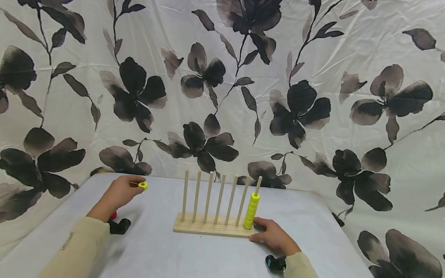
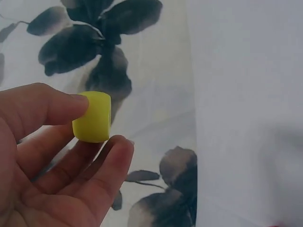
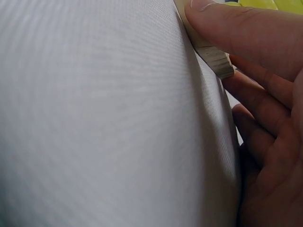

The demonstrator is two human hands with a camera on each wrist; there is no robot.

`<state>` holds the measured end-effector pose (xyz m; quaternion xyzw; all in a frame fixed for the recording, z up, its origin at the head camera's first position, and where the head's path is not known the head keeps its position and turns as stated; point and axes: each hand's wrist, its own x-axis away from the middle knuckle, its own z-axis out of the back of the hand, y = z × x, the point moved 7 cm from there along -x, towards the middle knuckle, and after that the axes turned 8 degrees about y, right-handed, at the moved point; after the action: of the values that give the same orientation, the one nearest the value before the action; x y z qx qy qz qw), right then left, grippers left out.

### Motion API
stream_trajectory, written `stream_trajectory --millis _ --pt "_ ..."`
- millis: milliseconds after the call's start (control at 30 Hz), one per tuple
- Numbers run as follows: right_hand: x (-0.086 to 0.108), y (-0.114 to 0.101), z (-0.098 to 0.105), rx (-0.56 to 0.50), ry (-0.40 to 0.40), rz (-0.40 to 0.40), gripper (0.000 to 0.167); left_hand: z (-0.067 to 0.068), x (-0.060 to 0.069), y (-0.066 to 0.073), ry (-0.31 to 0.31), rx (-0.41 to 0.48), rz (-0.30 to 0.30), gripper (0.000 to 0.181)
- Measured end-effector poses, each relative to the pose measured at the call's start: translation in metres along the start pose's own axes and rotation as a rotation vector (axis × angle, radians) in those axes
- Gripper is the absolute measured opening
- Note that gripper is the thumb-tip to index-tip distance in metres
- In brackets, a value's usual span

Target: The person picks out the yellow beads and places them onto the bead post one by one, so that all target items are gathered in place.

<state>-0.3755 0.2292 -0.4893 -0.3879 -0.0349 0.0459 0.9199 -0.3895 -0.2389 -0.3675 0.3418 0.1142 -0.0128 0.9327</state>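
My left hand (image 1: 122,191) is raised over the left part of the table and pinches a yellow bead (image 1: 143,185) between thumb and fingers. In the left wrist view the bead (image 2: 93,117) looks like a short, smooth cylinder. A wooden peg rack (image 1: 213,226) with several upright pegs stands mid-table. Yellow beads (image 1: 252,211) are stacked on its rightmost peg; the other pegs are bare. My right hand (image 1: 274,235) grips the right end of the rack's base, thumb at the front edge. The base's corner (image 3: 220,61) shows between thumb and fingers in the right wrist view.
A white cloth covers the table (image 1: 159,259). A small red object (image 1: 113,215), mostly hidden, lies behind my left wrist. Black wrist cameras (image 1: 119,226) sit at both wrists. Behind the table hangs a floral curtain (image 1: 246,103).
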Motion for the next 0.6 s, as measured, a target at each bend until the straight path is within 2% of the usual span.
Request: stream_trajectory --millis 333,600 --pt "-0.001 0.0 -0.001 0.01 0.004 0.011 0.078 0.002 -0.001 0.028 -0.019 0.103 -0.042 0.043" --pt "0.0 -0.001 0.0 0.006 0.007 0.009 0.079 0.0 0.0 0.052 -0.03 0.117 -0.074 0.042"
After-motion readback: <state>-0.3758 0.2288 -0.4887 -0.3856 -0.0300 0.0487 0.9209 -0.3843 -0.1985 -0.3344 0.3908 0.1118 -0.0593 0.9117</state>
